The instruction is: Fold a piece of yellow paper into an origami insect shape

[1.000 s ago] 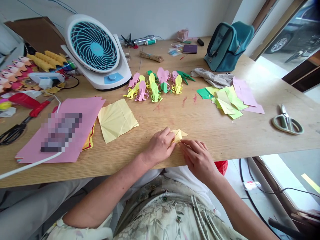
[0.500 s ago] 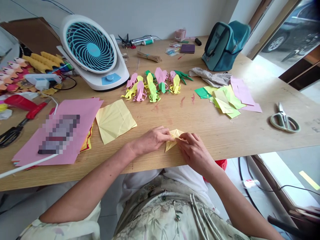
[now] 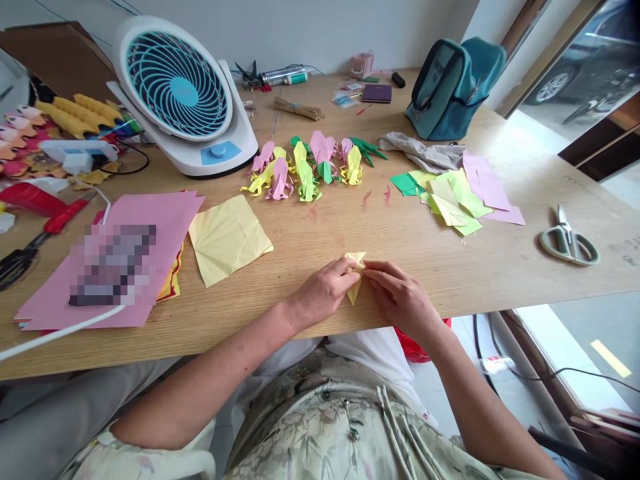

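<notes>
Left hand [image 3: 323, 291]: pinches yellow paper [image 3: 354, 294]
Right hand [image 3: 406, 297]: fingertips at paper's right side, grip unclear
Yellow paper: near side of desk [image 3: 305, 243], showing narrower than moments ago, suggesting folding

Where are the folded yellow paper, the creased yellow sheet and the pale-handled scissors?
Folded yellow paper [image 3: 354, 292]: head view, lower flap.
Creased yellow sheet [image 3: 231, 240]: head view, middle.
Pale-handled scissors [image 3: 569, 233]: head view, near pivot.

- Folded paper [image 3: 355, 293]: pale yellow
- Sheet [image 3: 230, 241]: pale yellow
- Figures [image 3: 306, 179]: pink, yellow, green
- Scraps [image 3: 450, 208]: green, yellow, pink
- Fan [image 3: 184, 91]: white and blue
- Bag [image 3: 443, 100]: teal
- Table [image 3: 310, 237]: brown, wood-grained
- Shirt [image 3: 300, 440]: pale green, leaf-patterned
</notes>
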Available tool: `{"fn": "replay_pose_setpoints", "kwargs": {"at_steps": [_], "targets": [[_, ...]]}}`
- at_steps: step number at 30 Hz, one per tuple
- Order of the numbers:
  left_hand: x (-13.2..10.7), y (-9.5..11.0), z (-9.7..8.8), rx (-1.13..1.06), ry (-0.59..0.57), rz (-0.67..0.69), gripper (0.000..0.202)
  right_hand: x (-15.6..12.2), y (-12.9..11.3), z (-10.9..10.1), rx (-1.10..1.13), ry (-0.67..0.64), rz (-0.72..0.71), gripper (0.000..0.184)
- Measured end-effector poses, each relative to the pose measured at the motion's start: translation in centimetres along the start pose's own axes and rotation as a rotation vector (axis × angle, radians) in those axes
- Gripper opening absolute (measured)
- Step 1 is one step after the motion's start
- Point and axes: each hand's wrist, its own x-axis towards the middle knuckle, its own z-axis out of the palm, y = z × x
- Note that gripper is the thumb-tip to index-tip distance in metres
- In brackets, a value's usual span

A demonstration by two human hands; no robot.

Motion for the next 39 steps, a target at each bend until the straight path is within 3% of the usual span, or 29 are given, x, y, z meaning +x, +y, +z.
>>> {"fn": "replay_pose_setpoints", "kwargs": {"at_steps": [5,15,33,39], "targets": [[-0.2,-0.2,-0.6,0.080,-0.053,0.101,0.031,-1.2,-0.4,0.2,-0.101,0.012,0.004,0.031],[-0.2,-0.5,-1.1,0.246,-0.067,0.150,0.026,-1.7,-2.0,1.0,-0.325,-0.082,0.015,0.041],[-0.2,-0.6,-1.3,0.282,-0.097,0.156,0.028,-3.2,-4.6,2.3,-0.347,-0.083,0.022,0.039],[-0.2,-0.3,-1.1,0.337,-0.158,0.175,0.037,-3.5,-5.2,2.2,-0.301,-0.067,-0.002,0.041]]}}
